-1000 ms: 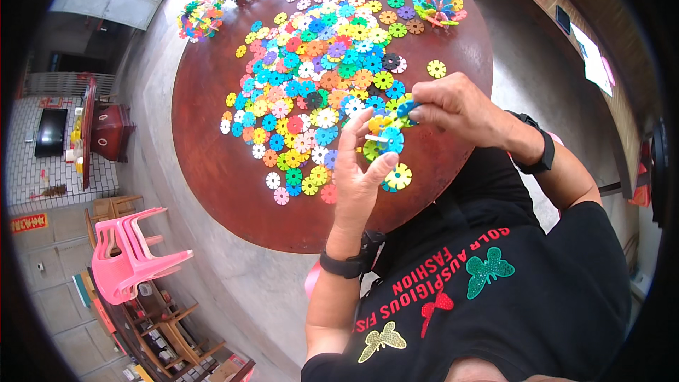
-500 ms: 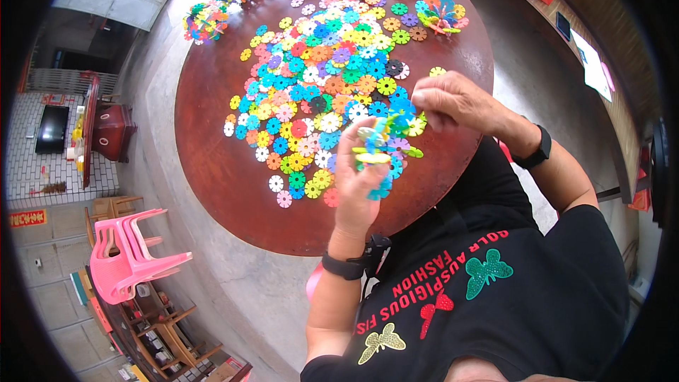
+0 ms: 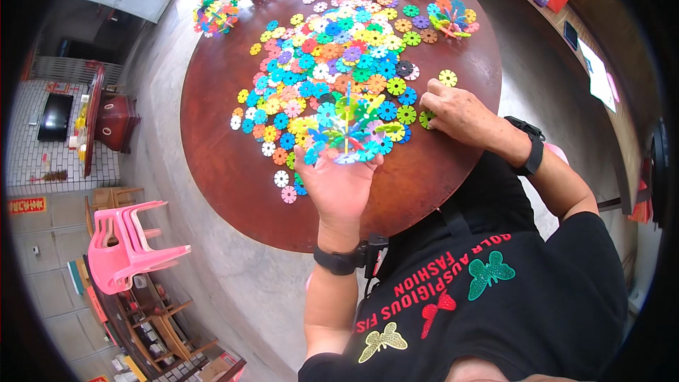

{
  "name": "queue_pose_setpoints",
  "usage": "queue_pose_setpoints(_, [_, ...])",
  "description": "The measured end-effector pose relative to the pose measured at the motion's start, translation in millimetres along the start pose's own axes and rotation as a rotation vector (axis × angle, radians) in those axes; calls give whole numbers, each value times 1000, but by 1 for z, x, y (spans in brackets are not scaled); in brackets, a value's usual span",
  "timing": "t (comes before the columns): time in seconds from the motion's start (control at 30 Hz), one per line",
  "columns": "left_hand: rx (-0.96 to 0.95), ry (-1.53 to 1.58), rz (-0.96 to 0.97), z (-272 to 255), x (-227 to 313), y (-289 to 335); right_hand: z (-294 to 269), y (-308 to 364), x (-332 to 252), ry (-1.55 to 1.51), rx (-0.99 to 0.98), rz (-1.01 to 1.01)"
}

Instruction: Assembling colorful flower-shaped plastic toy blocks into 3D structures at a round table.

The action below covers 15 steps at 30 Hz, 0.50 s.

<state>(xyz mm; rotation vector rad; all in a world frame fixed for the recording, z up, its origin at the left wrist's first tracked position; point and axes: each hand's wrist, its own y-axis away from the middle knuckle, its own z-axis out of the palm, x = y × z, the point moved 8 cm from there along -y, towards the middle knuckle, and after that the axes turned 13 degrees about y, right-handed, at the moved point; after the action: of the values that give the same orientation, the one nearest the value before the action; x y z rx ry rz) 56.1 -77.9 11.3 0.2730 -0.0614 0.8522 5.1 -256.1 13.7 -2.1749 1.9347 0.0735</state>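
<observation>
My left hand holds up a ball-like cluster of interlocked notched plastic discs, in blue, green, yellow and pink. Its palm is turned up, with the fingers partly hidden behind the cluster. To the right, my right hand is low over the table, its fingers curled closed at a yellow-green notched disc. Another yellow disc lies just beyond that hand. A broad heap of loose flower-shaped discs in many colours spreads over the round brown table.
Several finished disc clusters stand along the far rim, among them one at the right and one at the left. Stacked pink plastic chairs are on the floor at left. A side counter at right bears a phone and papers.
My right hand has moved away from the cluster and down to a yellow-green disc on the table. My left hand has turned palm up, tilting the cluster upright.
</observation>
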Motion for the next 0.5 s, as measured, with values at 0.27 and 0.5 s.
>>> queue_pose_setpoints(0.27, [-103, 45, -151, -1, -10, 1, 5, 1, 7, -209, -103, 63])
queue_pose_setpoints(0.5, [-1, -80, -89, -6, -13, 1, 4, 1, 9, -129, -65, 5])
